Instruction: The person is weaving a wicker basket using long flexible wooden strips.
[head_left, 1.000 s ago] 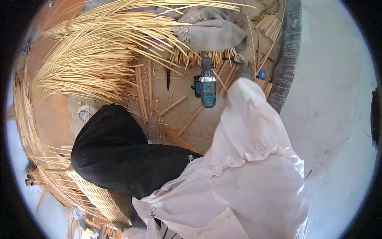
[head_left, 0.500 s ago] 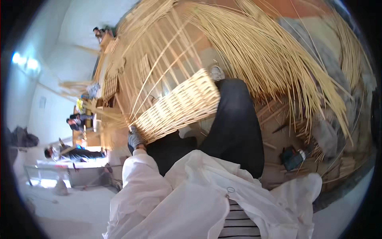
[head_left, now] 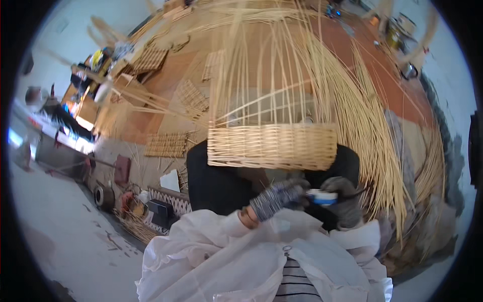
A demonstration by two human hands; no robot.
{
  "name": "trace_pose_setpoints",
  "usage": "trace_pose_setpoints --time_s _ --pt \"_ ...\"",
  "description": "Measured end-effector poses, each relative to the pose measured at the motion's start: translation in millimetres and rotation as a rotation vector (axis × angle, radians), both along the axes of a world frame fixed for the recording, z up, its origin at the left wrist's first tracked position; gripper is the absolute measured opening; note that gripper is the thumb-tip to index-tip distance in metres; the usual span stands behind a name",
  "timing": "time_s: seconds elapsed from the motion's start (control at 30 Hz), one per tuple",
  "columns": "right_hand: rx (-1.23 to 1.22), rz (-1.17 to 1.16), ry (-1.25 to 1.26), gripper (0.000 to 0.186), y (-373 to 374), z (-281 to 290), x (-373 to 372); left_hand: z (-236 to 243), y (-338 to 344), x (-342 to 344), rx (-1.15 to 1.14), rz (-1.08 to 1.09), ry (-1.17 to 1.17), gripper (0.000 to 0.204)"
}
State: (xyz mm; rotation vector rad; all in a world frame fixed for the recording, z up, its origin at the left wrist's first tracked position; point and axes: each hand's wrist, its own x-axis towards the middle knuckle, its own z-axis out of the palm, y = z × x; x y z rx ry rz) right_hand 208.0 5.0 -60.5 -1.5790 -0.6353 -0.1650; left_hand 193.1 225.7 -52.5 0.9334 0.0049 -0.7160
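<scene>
Across my knees rests a woven wicker basket piece, pale and oblong, with long unwoven stakes fanning up and away from its far edge. Just in front of its near side are both my gloved hands. My right hand, in a grey glove, is closed around a small blue-and-white object; its kind is not clear. A thin dark point juts out on the right of that hand. My left hand, in a grey knitted glove, reaches toward the same object, its fingers blurred. Neither hand is on the wicker.
A large bundle of pale wicker rods spreads along the right. Flat woven panels lie on the floor to the left. Near my left knee are a dark box-like device and a metal roll. Another person is at far left.
My left hand has let go of the basket piece's left end and come in front of me. The piece now lies level across my knees. My right hand has come into view with the blue-and-white object.
</scene>
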Motion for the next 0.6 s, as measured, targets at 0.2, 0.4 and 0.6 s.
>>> trace_pose_setpoints --time_s 0.2,0.4,0.6 --pt "-0.442 0.467 -0.043 0.048 93 38 50 3 83 8 0.19 0.266 -0.078 0.029" --pt "-0.724 0.492 0.107 0.061 143 2 80 -11 108 23 0.716 0.39 -0.541 0.015" --pt "-1.035 0.62 0.273 0.04 100 12 136 -5 185 53 0.447 0.255 -0.172 0.015"
